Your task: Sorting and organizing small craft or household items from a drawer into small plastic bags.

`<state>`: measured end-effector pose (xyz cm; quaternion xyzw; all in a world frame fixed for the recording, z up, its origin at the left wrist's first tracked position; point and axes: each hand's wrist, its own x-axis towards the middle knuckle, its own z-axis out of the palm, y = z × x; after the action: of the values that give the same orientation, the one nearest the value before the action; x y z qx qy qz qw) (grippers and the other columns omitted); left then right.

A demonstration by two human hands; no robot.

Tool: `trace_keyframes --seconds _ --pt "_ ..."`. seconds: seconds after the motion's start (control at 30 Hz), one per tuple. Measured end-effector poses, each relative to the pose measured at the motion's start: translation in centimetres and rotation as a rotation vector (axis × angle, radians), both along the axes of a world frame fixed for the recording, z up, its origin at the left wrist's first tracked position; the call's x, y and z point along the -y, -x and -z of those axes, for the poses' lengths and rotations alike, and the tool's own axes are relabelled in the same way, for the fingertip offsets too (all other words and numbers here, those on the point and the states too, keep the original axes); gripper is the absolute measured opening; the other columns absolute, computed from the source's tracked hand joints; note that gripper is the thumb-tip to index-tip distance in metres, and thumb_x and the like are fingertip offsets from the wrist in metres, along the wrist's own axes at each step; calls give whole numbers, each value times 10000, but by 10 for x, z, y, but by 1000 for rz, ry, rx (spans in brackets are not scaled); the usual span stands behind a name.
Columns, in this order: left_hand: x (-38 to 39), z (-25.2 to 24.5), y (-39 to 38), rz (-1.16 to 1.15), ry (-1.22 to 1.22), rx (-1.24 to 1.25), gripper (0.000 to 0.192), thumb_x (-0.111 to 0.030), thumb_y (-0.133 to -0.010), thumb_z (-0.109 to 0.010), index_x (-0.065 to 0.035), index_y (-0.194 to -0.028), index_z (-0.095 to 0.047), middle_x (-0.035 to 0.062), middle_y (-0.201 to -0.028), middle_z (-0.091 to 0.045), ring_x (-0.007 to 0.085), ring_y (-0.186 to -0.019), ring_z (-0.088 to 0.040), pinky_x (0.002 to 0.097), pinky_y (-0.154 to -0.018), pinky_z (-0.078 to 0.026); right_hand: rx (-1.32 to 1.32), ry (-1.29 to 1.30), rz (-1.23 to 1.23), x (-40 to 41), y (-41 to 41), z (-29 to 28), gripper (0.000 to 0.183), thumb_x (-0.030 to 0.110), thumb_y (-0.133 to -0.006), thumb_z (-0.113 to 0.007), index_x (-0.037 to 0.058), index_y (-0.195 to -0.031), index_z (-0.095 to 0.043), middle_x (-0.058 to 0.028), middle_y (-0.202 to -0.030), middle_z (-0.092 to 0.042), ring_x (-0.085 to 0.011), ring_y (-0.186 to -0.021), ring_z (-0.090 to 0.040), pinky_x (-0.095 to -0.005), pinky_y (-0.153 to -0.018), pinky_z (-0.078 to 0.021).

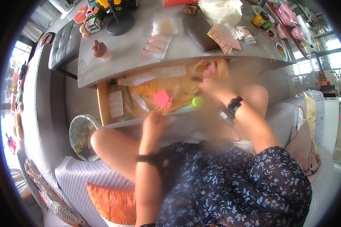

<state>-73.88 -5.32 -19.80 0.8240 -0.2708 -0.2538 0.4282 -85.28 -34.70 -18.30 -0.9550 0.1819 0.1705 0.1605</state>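
Note:
An open wooden drawer (103, 103) under the grey table lies before me. My right hand (214, 88) reaches into its right end, fingers near a pink plastic item (209, 71); blur hides whether they grip it. At the drawer's front edge is my left hand (154, 123), fingers curled, their tips too blurred to show any hold. Just beyond it lie a pink flat piece (161, 98) and a white tube (140, 101). A lime-green round object (197, 102) sits between the hands. To the left, a folded white paper (115, 104) rests by a green stick (130, 97).
On the tabletop (125, 51) stand a brown-lidded cup (100, 51), packaged strips (155, 46), a dark laptop-like slab (200, 31), a patterned cloth or paper (224, 39) and a white bag (221, 11). A lined waste bin (83, 136) stands left of my knee. An orange cushion (113, 203) lies on the sofa.

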Motion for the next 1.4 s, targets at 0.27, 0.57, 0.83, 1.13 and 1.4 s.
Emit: trace_keyframes --seconds 0.27,0.57,0.83,1.13,1.4 --pt "5 2 1 -15 63 -5 162 -116 -828 -590 24 -911 -594 48 -788 -630 86 -564 -551 231 -506 -449 312 -32 -72 26 -5 63 162 175 -767 -565 38 -854 -581 -139 -750 -592 -267 -683 -573 -373 -596 -453" --pt "1 5 0 -11 -8 -21 182 -138 -830 -593 25 -911 -601 63 -864 -637 96 -579 -556 236 -516 -459 809 -1526 653 34 35 -93 206 184 -863 -595 72 -1029 -546 -19 -883 -579 -73 -665 -487 -208 -648 -435" --pt "-9 9 -5 -9 44 34 180 -136 -827 -597 17 -921 -612 49 -816 -634 85 -566 -538 228 -520 -451 1019 -1908 702 36 46 -106 246 289 -890 -544 60 -982 -537 -37 -791 -583 -125 -714 -591 -310 -690 -513" --pt "-12 25 -3 -67 51 39 163 -142 -828 -601 0 -904 -620 32 -729 -618 82 -553 -544 231 -516 -447 299 -269 -29 -13 -50 -42 173 158 -811 -585 12 -899 -612 -83 -699 -625 -163 -541 -586 -275 -455 -442" --pt "-7 -2 6 -79 41 32 159 -117 -800 -615 11 -894 -608 85 -785 -642 138 -646 -594 269 -622 -481 -129 -1207 490 -24 -82 -72 412 274 -809 -604 69 -1141 -474 -81 -966 -625 -180 -811 -616 -293 -625 -447"
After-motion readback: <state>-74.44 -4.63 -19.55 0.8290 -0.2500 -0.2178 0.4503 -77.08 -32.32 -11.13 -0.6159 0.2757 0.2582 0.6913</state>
